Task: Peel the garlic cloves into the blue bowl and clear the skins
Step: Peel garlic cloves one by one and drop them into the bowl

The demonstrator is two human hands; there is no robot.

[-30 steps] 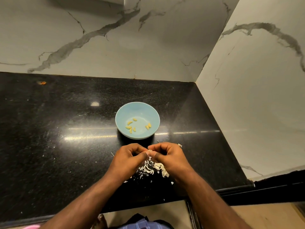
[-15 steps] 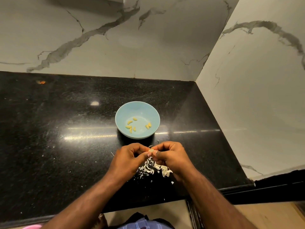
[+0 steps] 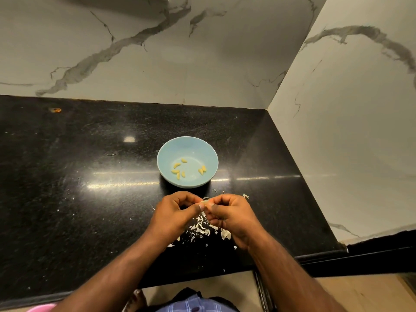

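From the head camera, the step in hand looked like peeling. The left hand (image 3: 174,213) and the right hand (image 3: 231,213) met just in front of the blue bowl (image 3: 166,154), near the bench's (image 3: 67,199) front edge and toward its right end. Both sets of fingers (image 3: 203,207) were curled in tight, the thumb tips close together, pinching a garlic clove (image 3: 205,202) between them. Only a pale sliver of it showed above the thumbs, so I could not tell how much skin was left on it.

The bowl stood on the bench just beyond the hands, apart from them. In it lay a few peeled cloves (image 3: 179,171), small, yellowish and curved, scattered over the bottom in two loose groups. The bowl was otherwise mostly bare.

Under and between the wrists lay the skins (image 3: 202,228), a loose heap of thin white papery scraps, with stray flecks spread toward the front edge and some beside the right hand.

My judgement was that the task stood in its middle part. The next move would call for stripping off the last skin, then a short reach forward to drop the clove into the bowl. The skins looked light and flaky, and gathering them had not begun.
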